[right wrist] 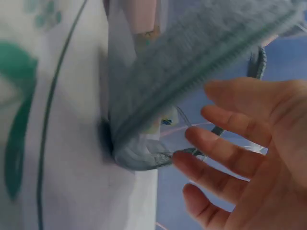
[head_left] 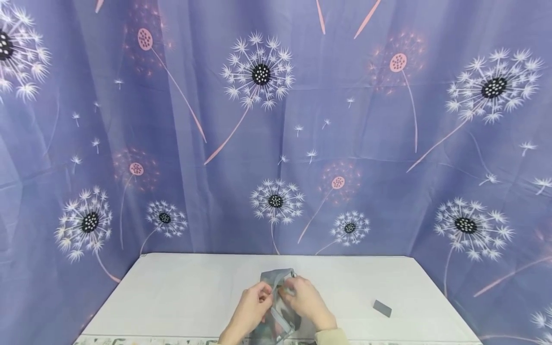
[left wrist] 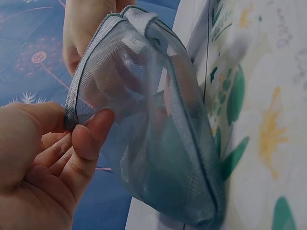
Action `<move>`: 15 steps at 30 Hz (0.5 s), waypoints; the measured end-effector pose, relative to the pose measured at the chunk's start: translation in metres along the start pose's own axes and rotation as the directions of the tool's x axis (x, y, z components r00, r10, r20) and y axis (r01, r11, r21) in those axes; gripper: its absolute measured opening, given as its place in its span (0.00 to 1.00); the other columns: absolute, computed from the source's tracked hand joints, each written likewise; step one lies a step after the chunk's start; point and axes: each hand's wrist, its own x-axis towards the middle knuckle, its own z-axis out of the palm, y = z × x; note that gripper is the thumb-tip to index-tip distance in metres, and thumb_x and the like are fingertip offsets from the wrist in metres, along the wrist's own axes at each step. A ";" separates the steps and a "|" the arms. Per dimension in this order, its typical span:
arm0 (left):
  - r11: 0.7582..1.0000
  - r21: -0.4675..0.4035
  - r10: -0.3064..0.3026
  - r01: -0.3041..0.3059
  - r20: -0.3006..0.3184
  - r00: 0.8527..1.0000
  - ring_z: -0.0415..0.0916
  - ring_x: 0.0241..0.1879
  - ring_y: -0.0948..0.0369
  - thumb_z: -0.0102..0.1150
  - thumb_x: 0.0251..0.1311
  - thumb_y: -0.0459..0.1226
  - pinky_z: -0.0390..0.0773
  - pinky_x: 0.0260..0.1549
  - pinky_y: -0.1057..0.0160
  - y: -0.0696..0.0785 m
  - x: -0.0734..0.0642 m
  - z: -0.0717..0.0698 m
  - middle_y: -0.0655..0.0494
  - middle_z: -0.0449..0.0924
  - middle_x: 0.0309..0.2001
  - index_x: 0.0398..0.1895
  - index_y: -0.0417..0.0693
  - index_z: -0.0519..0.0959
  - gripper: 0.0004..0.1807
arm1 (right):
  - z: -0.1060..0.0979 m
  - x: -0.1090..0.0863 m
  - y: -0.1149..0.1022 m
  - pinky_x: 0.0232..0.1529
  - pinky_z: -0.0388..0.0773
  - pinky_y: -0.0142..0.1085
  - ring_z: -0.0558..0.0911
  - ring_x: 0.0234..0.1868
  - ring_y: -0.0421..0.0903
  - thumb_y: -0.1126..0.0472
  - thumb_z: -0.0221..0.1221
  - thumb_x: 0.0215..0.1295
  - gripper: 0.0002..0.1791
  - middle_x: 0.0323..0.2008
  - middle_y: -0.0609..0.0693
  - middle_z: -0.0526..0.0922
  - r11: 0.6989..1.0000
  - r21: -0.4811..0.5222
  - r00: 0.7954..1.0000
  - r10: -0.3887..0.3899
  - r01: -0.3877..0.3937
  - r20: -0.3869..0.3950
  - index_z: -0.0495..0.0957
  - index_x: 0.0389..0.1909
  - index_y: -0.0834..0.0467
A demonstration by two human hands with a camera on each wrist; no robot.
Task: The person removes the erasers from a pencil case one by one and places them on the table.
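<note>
A translucent grey-green mesh zip pouch [head_left: 270, 276] stands at the table's front middle, its zipped mouth parted. My left hand [head_left: 251, 306] pinches one zipper edge between thumb and fingers, clear in the left wrist view, where the pouch [left wrist: 148, 143] bulges out beside the hand. At the mouth's other side is my right hand [head_left: 307, 303]. In the right wrist view this hand [right wrist: 254, 139] has its fingers spread and loosely bent, fingertips right by the zipper band [right wrist: 201, 67]. A pale pink item [right wrist: 141, 14] shows through the mesh.
On the white table [head_left: 194, 287], a small dark grey block [head_left: 382, 308] lies to the right of the pouch. A leaf-printed cloth strip [head_left: 129, 341] runs along the front edge. Blue dandelion-print curtains [head_left: 302, 124] enclose the back and sides.
</note>
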 end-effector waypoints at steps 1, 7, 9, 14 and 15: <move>1.000 -0.004 -0.003 0.003 0.002 1.000 0.71 0.14 0.66 0.56 0.65 0.32 0.76 0.12 0.68 -0.001 0.000 0.001 0.59 0.81 0.25 0.41 0.40 0.77 0.05 | 0.002 -0.001 0.001 0.42 0.81 0.49 0.83 0.40 0.53 0.62 0.66 0.59 0.09 0.37 0.53 0.84 1.000 0.001 1.000 0.016 -0.016 0.005 0.83 0.40 0.59; 1.000 0.007 -0.009 0.009 0.011 1.000 0.72 0.14 0.66 0.56 0.65 0.33 0.77 0.12 0.67 -0.002 0.001 0.002 0.59 0.81 0.25 0.42 0.39 0.77 0.06 | 0.006 -0.003 0.007 0.39 0.81 0.50 0.83 0.38 0.53 0.59 0.66 0.60 0.10 0.37 0.53 0.85 0.995 0.053 0.996 0.081 -0.082 0.026 0.84 0.41 0.58; 1.000 0.015 -0.010 0.010 0.015 1.000 0.72 0.14 0.66 0.56 0.65 0.33 0.77 0.12 0.67 -0.002 0.002 0.002 0.60 0.81 0.25 0.42 0.39 0.77 0.06 | 0.007 -0.002 0.010 0.38 0.81 0.49 0.83 0.36 0.51 0.53 0.65 0.63 0.13 0.35 0.52 0.86 0.992 0.072 0.995 0.098 -0.099 0.023 0.84 0.41 0.58; 1.000 0.021 -0.019 0.019 0.024 1.000 0.71 0.14 0.66 0.56 0.66 0.33 0.75 0.12 0.69 -0.001 0.001 0.003 0.61 0.81 0.25 0.42 0.40 0.77 0.06 | 0.010 -0.003 0.013 0.37 0.82 0.49 0.84 0.34 0.52 0.44 0.63 0.63 0.21 0.32 0.53 0.86 0.975 0.105 0.981 0.194 -0.196 0.030 0.85 0.37 0.60; 1.000 0.020 -0.019 0.019 0.023 1.000 0.71 0.14 0.66 0.56 0.66 0.33 0.75 0.12 0.69 0.000 0.001 0.003 0.62 0.80 0.24 0.42 0.40 0.77 0.06 | 0.011 -0.002 0.013 0.35 0.82 0.49 0.84 0.33 0.52 0.44 0.63 0.63 0.21 0.31 0.53 0.85 0.969 0.110 0.975 0.218 -0.220 0.035 0.84 0.36 0.60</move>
